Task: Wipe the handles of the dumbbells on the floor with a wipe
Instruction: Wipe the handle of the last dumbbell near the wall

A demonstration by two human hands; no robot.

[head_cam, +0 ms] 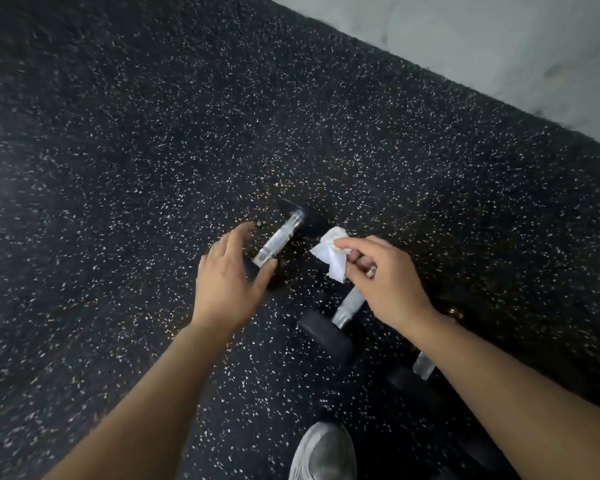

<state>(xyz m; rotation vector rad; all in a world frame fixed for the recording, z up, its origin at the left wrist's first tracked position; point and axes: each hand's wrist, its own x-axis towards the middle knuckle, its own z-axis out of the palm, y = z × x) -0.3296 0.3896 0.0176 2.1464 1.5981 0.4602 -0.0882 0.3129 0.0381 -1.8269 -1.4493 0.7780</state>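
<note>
Head view, and I'm looking down over both forearms at the black rubber floor flecked with white (118, 202), its far edge meeting a pale grey concrete strip (499, 39) toward the upper right. My right hand (392, 282) has the crumpled white wipe (331, 252) pinched between thumb and fingertips, hanging just off the floor between two of the weights. My left hand (227, 275) is spread open, palm down, gripping nothing, over the near black head of the far dumbbell with the knurled chrome handle (279, 239). I can't tell whether the palm is actually touching that head or only above it.

The middle dumbbell, black-headed with a chrome bar (349, 308), lies just under my right wrist, its bar half hidden, and a third chrome handle (423, 365) peeks out beneath my right forearm, nearest my grey sneaker (321, 452).

Risks as I read them: the wipe is held only by a corner, so a drag along the knurling could pull it free or bunch it, leaving most of the handle untouched. These round heads may roll if I push sideways without that left hand bracing, and a roll would carry the far one toward the middle one. The two handles under my arm are easy to skip, and the picture is smeared enough that I can't judge which handles look clean
</note>
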